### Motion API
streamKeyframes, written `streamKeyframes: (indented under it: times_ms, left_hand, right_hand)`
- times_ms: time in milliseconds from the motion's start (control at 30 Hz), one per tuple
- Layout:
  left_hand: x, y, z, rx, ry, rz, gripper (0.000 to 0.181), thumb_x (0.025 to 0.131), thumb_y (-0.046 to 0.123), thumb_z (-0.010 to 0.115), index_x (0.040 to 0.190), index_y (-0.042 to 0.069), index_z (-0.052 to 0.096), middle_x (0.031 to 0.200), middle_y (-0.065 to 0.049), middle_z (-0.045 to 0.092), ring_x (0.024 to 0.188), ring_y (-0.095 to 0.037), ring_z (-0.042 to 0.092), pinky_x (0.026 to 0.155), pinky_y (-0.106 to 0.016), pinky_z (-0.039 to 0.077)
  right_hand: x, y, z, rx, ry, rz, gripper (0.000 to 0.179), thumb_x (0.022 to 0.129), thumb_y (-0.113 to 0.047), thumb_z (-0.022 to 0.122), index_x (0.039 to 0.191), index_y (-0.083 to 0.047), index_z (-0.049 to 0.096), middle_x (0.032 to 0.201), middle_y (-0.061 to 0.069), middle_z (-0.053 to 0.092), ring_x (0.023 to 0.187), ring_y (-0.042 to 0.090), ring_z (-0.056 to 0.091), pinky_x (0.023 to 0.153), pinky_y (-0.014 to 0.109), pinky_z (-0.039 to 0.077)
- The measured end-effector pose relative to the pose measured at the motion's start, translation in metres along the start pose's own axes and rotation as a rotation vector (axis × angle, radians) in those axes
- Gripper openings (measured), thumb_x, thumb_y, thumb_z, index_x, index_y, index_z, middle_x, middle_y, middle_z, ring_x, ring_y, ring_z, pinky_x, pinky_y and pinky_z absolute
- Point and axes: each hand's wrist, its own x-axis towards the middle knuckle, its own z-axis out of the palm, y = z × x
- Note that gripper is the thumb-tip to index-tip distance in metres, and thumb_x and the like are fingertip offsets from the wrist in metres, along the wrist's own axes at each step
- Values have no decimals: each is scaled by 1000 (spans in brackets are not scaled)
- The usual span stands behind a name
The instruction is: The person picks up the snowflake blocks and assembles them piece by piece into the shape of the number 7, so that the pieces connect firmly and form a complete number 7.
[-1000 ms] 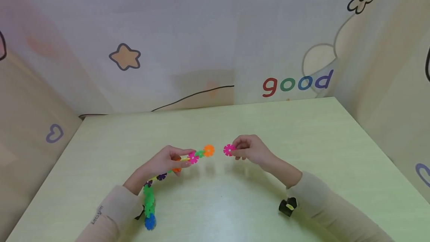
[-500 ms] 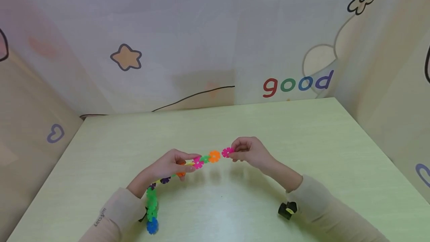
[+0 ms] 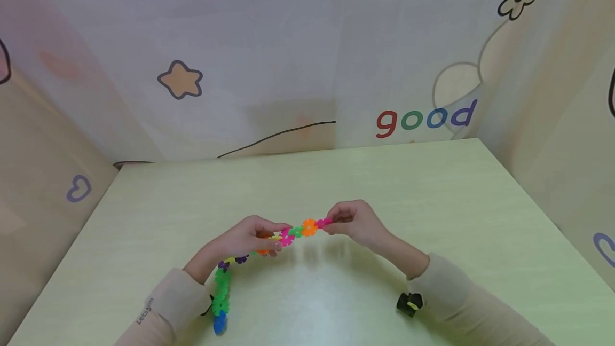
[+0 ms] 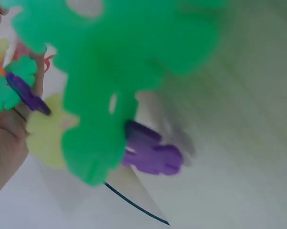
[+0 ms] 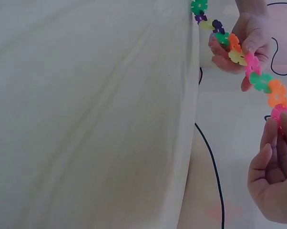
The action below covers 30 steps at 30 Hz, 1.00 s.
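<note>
My left hand [image 3: 247, 236] pinches a chain of interlocking snowflake discs [image 3: 221, 292] near a pink disc [image 3: 286, 237]. From there a green disc [image 3: 297, 232] and an orange disc [image 3: 309, 227] stick out toward the right. My right hand [image 3: 355, 221] holds another pink disc [image 3: 324, 223] by its edge between thumb and fingers, seen nearly edge-on at the orange disc's rim. In the right wrist view this pink disc [image 5: 280, 111] overlaps the orange one. Behind the left hand the chain bends down past purple and green discs to a blue disc [image 3: 220, 323].
Both hands are over a pale wooden table [image 3: 384, 175]. A printed curtain [image 3: 269, 57] stands behind it and along both sides. A black strapped device [image 3: 409, 304] shows below the right sleeve. Green discs [image 4: 100, 95] fill much of the left wrist view.
The right hand has come left and slightly down, bringing its pink disc from a gap away to the orange disc's edge and turning it edge-on. The left hand and chain have shifted right.
</note>
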Motion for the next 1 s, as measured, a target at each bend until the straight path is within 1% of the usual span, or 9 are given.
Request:
streamKeyframes:
  times_ms: [167,233,333,433,500,600,667,833,1000]
  left_hand:
    - [2,3,5,73,-15,76,44,87,10,61,128,-2,50,101,-11,64,72,-28,64,68,-27,52]
    - [3,5,8,106,-7,103,45,87,10,61,129,-2,49,105,-10,64,79,-25,63,69,-26,52]
    - [8,9,15,153,18,124,47,86,11,63,130,2,50,104,-7,63,85,-20,61,73,-26,51]
    - [13,12,22,189,61,119,46,84,15,66,128,7,53,88,-1,63,83,-15,57,73,-25,50]
    - [16,13,26,190,99,96,45,83,17,68,126,10,56,72,3,56,72,-13,53,64,-23,47]
    - [18,15,30,156,152,56,43,81,18,70,121,10,60,57,2,47,57,-12,45,50,-21,39]
    - [18,17,31,123,179,39,41,80,17,70,119,8,62,55,-2,50,51,-12,42,45,-20,35]
    - [20,19,34,102,206,43,37,80,14,70,115,5,63,65,-11,63,48,-11,40,43,-18,31]
    - [22,20,34,115,202,56,36,80,12,70,114,4,63,63,-13,61,46,-10,35,42,-18,29]
  right_hand:
    - [-1,8,-1,-84,2,-36,8,79,-4,69,82,2,65,82,10,67,78,33,64,72,45,52]
    - [-2,9,-2,-118,11,-48,7,78,-4,70,80,1,66,80,8,68,76,31,64,70,45,53]
    - [-2,11,-3,-161,16,-66,6,78,-4,71,78,0,67,79,7,68,72,28,64,67,43,53]
    - [-3,10,-3,-199,12,-84,5,77,-4,71,78,-1,67,78,6,67,68,24,63,64,39,53]
    - [-3,10,-3,-217,11,-91,4,77,-4,71,77,-1,68,77,5,67,66,24,62,61,38,53]
    - [-3,9,-2,-221,-2,-97,4,77,-5,71,76,-2,68,76,5,67,65,27,61,60,38,53]
    - [-3,9,-1,-223,-5,-91,4,77,-6,71,75,-4,68,76,4,67,65,28,61,59,38,52]
    - [-3,8,0,-220,1,-90,5,77,-6,71,74,-4,68,76,4,68,61,23,61,57,40,52]
    - [-1,7,1,-215,8,-109,5,76,-5,72,73,-2,68,75,7,68,56,18,59,54,35,51]
